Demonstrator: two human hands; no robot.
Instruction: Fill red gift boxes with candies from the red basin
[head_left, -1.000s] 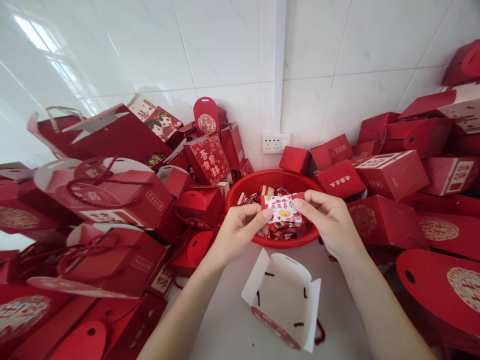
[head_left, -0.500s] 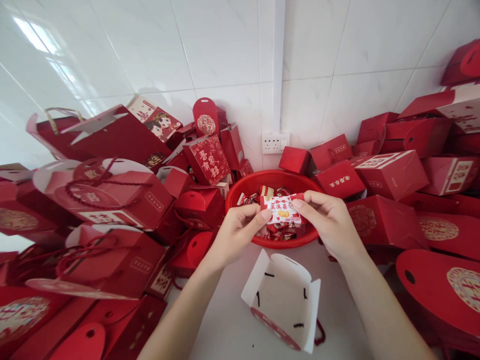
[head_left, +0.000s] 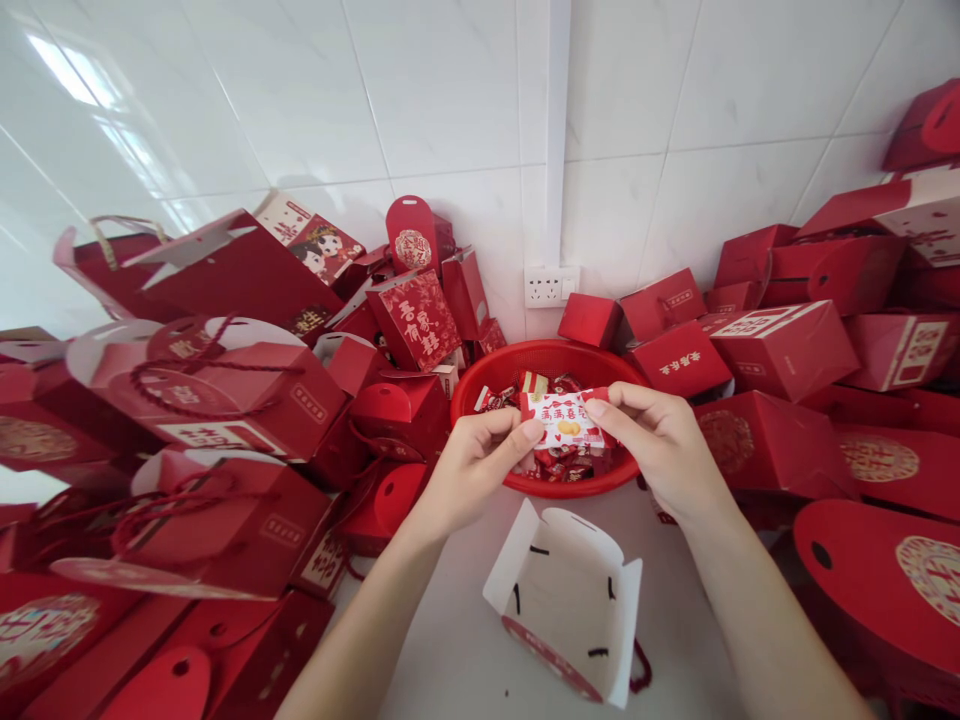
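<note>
Between my two hands is a small red and white candy packet (head_left: 564,420), with printed characters and a yellow picture facing me. My left hand (head_left: 484,455) pinches its left end between thumb and fingers. At the right end, the thumb and fingers of my right hand (head_left: 664,435) are closed on it. Just beyond and below the packet stands a red plastic basket (head_left: 517,352) holding several wrapped sweets (head_left: 536,384). Nearer to me, an unfolded gift box (head_left: 566,600) lies with its white inside up, dark cord ends showing through its slots.
Red gift boxes are heaped on the left (head_left: 225,390) and on the right (head_left: 780,350), close to both forearms. A tiled wall (head_left: 450,90) with a white socket (head_left: 551,288) rises behind the basket. The white tabletop (head_left: 442,640) shows around the unfolded box.
</note>
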